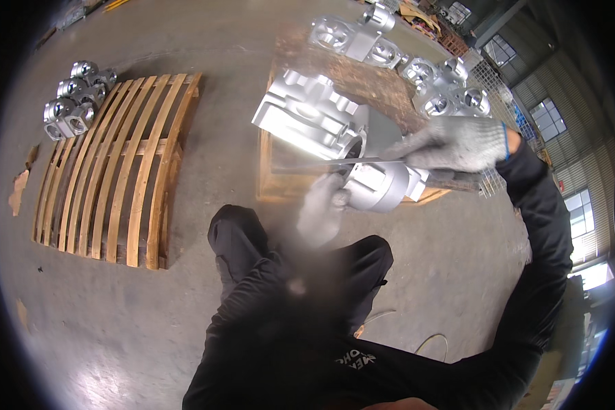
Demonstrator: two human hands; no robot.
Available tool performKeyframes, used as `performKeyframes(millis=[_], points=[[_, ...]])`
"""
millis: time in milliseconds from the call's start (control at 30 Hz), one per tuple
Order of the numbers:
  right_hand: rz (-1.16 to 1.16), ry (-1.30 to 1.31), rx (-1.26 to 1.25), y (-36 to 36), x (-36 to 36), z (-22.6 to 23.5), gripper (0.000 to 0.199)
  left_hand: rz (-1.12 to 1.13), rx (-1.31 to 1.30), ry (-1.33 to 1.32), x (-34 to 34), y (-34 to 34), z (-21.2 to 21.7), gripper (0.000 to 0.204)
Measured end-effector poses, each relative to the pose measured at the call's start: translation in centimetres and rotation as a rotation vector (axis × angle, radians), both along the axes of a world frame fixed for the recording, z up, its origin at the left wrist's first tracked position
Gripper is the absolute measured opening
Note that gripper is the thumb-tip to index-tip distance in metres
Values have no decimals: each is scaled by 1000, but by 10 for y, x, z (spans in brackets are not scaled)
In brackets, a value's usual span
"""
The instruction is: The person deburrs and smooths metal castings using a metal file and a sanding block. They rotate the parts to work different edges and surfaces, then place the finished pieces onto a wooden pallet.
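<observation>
floor: smooth grey concrete (184, 41), all around
empty pallet: pale wooden slats (116, 171), left of frame
big casting: silvery, blocky aluminium housing (314, 113), centre, on a wooden pallet (280, 184)
step: looks like filing its round end; next stroke needs steady pressure
right hand: knit glove (458, 143), fingers clenched on thin flat file (335, 162)
left hand: blurred (319, 212), steadying the casting from below; grip unclear

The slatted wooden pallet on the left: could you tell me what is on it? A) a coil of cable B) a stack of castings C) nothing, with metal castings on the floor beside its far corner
C: the slatted pallet is bare, and the small castings sit on the floor at its far left corner.
</observation>
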State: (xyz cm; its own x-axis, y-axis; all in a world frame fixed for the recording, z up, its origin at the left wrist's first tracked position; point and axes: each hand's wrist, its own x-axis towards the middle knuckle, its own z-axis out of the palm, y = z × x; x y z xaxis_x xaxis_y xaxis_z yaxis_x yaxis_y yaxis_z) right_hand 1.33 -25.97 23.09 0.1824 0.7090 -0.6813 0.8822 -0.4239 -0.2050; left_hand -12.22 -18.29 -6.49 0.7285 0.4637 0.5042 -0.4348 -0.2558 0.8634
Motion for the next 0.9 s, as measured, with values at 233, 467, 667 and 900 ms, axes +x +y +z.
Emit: performKeyframes(millis=[233,467,667,900], points=[[-10,-53,152,4,-1,-7,43,108,46,-14,18,3,9,47],[70,-339,340,-38,-1,-8,42,211,-9,-147,43,-3,8,24],[314,-584,554,-40,-17,-20,37,333,121,-270,51,-1,11,32],[253,-649,574,-42,-8,-14,32,69,-254,-103,59,3,44,35]])
